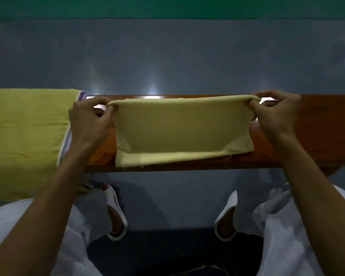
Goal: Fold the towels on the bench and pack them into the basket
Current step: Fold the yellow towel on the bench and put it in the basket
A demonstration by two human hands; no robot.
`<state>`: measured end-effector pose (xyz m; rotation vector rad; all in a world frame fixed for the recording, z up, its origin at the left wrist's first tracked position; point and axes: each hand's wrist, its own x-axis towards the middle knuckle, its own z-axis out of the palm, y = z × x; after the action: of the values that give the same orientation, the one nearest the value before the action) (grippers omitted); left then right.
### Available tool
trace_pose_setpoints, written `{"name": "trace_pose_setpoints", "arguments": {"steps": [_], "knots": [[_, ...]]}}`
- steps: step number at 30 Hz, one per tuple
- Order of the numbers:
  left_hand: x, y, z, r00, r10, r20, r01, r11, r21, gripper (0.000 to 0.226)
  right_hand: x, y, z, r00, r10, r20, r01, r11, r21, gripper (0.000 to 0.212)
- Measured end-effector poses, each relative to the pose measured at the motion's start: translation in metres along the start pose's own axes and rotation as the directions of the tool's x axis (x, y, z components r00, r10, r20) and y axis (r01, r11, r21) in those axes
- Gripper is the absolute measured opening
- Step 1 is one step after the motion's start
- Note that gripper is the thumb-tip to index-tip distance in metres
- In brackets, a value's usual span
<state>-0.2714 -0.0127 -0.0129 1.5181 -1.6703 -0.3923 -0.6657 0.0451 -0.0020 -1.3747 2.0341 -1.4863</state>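
Observation:
A pale yellow towel (179, 128) hangs stretched between my hands over the wooden bench (317, 132). Its lower edge lies folded on the bench near the front edge. My left hand (90, 120) pinches the towel's upper left corner. My right hand (275, 114) pinches the upper right corner. The top edge is pulled taut and held a little above the bench. No basket is in view.
A larger yellow-green towel (26, 136) with a pale border lies spread on the left end of the bench and hangs over its front. Behind the bench is a grey-blue floor (167, 56). My feet in white slippers (116, 214) stand below the bench.

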Motion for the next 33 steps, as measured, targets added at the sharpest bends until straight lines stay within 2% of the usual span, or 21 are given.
{"name": "trace_pose_setpoints", "arguments": {"steps": [4,7,10,12,13,14,15,17,18,20,22,24,26,27,30,33], "knots": [[0.009,0.013,0.005,0.969,-0.218,0.118,0.245,0.916,-0.317,0.007,0.005,-0.018,0.009,0.987,0.136,0.084,-0.152,0.961,0.232,0.011],[0.022,0.019,0.005,0.965,-0.180,0.189,0.256,0.787,-0.561,0.013,0.013,-0.026,0.011,0.976,0.143,0.164,-0.203,0.873,0.444,0.016],[0.030,0.021,-0.011,0.973,-0.090,0.215,0.224,0.615,-0.756,0.016,0.026,-0.033,0.001,0.982,0.078,0.170,-0.175,0.707,0.685,0.017],[0.027,0.018,-0.024,0.963,-0.052,0.263,0.251,0.524,-0.814,0.015,0.029,-0.030,-0.007,0.983,0.049,0.179,-0.167,0.651,0.740,0.022],[0.023,0.016,-0.028,0.955,-0.063,0.289,0.280,0.506,-0.816,0.011,0.027,-0.025,-0.009,0.982,0.051,0.181,-0.168,0.674,0.719,0.027],[0.015,0.015,-0.031,0.946,-0.093,0.310,0.310,0.532,-0.788,0.005,0.024,-0.018,-0.009,0.981,0.070,0.183,-0.175,0.730,0.661,0.032],[0.008,0.013,-0.032,0.935,-0.140,0.327,0.342,0.600,-0.723,0.004,0.021,-0.009,-0.008,0.976,0.101,0.192,-0.195,0.798,0.570,0.036],[-0.007,0.006,-0.026,0.897,-0.240,0.370,0.409,0.767,-0.494,0.018,0.012,0.005,-0.006,0.950,0.189,0.249,-0.267,0.905,0.330,0.037],[-0.014,0.001,-0.022,0.869,-0.286,0.403,0.440,0.818,-0.369,0.022,0.008,0.008,-0.006,0.923,0.243,0.299,-0.306,0.933,0.189,0.033],[-0.024,-0.006,-0.014,0.805,-0.374,0.461,0.499,0.847,-0.183,0.023,0.002,0.014,-0.005,0.833,0.383,0.400,-0.365,0.923,-0.125,0.026],[-0.025,-0.011,-0.011,0.731,-0.446,0.516,0.552,0.832,-0.062,0.022,-0.003,0.017,-0.004,0.740,0.513,0.434,-0.395,0.855,-0.337,0.022],[-0.020,-0.012,-0.009,0.658,-0.505,0.559,0.602,0.798,0.013,0.025,-0.002,0.020,-0.003,0.716,0.563,0.413,-0.431,0.822,-0.373,0.024],[-0.015,-0.013,-0.006,0.633,-0.549,0.546,0.624,0.779,0.060,0.033,0.001,0.020,0.000,0.734,0.564,0.378,-0.453,0.821,-0.347,0.027],[-0.012,-0.013,-0.003,0.648,-0.564,0.511,0.607,0.789,0.102,0.035,0.003,0.020,0.002,0.747,0.560,0.358,-0.458,0.824,-0.334,0.028],[-0.004,-0.017,0.005,0.751,-0.554,0.360,0.487,0.832,0.264,0.036,0.004,0.020,0.011,0.783,0.547,0.296,-0.465,0.831,-0.305,0.042],[0.001,-0.015,0.013,0.820,-0.502,0.277,0.406,0.850,0.336,0.036,0.005,0.020,0.020,0.828,0.506,0.242,-0.425,0.848,-0.316,0.046]]}}
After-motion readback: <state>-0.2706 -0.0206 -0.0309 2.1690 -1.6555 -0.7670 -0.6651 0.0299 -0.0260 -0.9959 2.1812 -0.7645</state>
